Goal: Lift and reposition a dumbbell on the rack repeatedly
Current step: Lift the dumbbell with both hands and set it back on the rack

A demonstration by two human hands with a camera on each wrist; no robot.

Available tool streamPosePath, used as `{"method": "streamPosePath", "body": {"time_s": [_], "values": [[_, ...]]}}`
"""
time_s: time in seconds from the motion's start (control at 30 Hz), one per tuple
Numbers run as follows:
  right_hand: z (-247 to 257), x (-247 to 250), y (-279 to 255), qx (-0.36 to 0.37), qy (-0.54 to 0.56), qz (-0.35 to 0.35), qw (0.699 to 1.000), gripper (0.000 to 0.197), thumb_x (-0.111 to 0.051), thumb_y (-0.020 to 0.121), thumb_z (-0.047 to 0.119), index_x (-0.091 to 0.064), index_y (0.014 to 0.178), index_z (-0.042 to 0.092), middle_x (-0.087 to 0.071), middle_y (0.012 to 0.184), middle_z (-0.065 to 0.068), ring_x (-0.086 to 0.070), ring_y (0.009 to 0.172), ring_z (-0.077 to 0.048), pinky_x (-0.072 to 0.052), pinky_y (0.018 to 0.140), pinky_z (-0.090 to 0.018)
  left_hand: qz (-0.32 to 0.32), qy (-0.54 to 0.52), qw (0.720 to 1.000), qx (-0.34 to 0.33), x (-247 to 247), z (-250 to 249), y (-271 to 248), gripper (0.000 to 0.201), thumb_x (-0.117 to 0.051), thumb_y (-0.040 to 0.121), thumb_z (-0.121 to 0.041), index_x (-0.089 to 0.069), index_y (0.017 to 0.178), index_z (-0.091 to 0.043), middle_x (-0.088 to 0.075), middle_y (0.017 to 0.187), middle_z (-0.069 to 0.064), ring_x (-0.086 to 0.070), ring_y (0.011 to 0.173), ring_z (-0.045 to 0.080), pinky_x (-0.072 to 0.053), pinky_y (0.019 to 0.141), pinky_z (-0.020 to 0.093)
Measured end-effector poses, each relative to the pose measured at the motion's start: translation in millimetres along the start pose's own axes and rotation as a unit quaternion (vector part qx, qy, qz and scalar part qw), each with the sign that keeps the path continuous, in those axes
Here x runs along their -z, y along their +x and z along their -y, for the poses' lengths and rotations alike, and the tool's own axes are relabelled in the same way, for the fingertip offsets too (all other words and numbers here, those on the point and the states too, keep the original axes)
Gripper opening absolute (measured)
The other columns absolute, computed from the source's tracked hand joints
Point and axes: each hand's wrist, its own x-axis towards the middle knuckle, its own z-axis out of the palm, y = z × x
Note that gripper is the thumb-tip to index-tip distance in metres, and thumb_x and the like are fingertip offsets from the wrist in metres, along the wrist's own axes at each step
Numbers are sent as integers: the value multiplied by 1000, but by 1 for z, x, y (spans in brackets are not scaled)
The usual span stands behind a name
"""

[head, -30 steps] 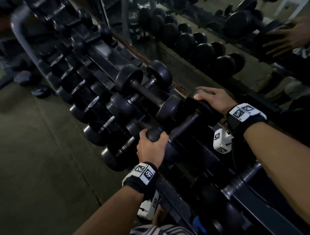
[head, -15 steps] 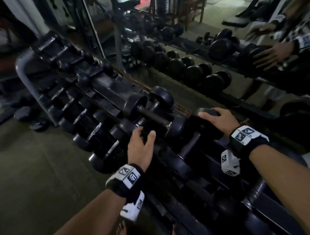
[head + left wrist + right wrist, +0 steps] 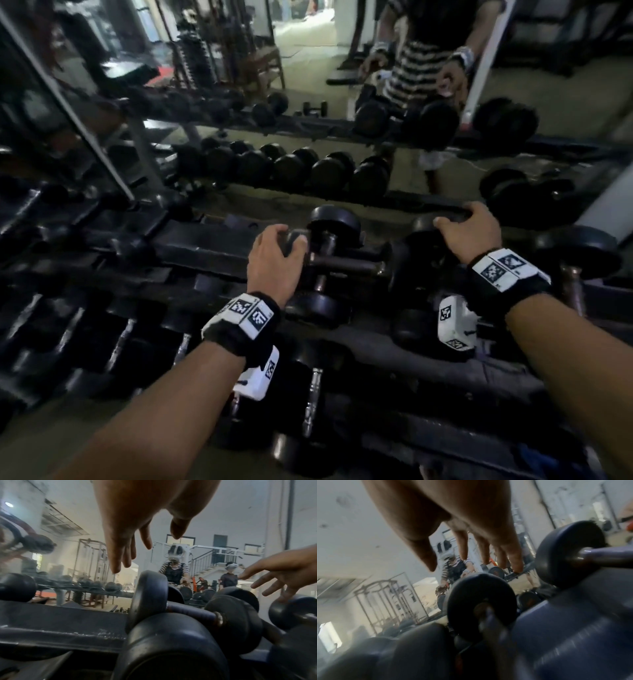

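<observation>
Both hands (image 3: 274, 260) (image 3: 471, 229) hover open over rack's (image 3: 205, 251) dumbbell (image 3: 346, 263)

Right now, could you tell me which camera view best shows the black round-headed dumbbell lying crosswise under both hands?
The head view: the black round-headed dumbbell shows whole, bar and both heads. The left wrist view shows it close and partly cropped; the right wrist view is blurred.

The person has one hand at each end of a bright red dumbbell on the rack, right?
Not red. The dumbbell is black, as the head view shows. The rest holds: the left hand is at one end and the right hand at the other, on the rack.
</observation>
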Motion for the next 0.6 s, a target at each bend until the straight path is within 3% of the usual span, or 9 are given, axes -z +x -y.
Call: {"method": "streamPosePath", "body": {"time_s": [0.07,0.23,0.5,0.6], "values": [[9,-3,-31,-25,19,-28,999,61,-72,79,42,-57,132,14,-61,133,-18,-57,123,-35,-44,107,-41,32,-11,999,-12,9,7,3,45,-61,93,-41,-56,130,-15,-60,131,7,-54,122,26,-42,103,36],[5,-16,-86,-95,43,27,994,57,-75,84,36,-59,131,8,-63,130,-15,-60,120,-32,-47,103,-38,115,-38,993,-8,9,3,16,61,-63,91,-44,-49,140,-10,-55,141,10,-49,130,27,-37,107,35],[9,-37,-79,-142,76,45,986,57,-72,85,40,-59,129,5,-66,123,-16,-64,110,-30,-51,98,-41,144,-70,985,63,-17,6,23,84,-61,91,-49,-27,155,-6,-35,157,12,-35,144,30,-30,112,37],[12,-51,-69,-164,103,75,978,63,-69,85,48,-58,131,7,-66,119,-11,-62,102,-27,-49,87,-36,145,-63,984,84,-25,9,39,84,-60,90,-53,-30,153,-5,-38,156,14,-36,143,31,-30,113,38]]}}
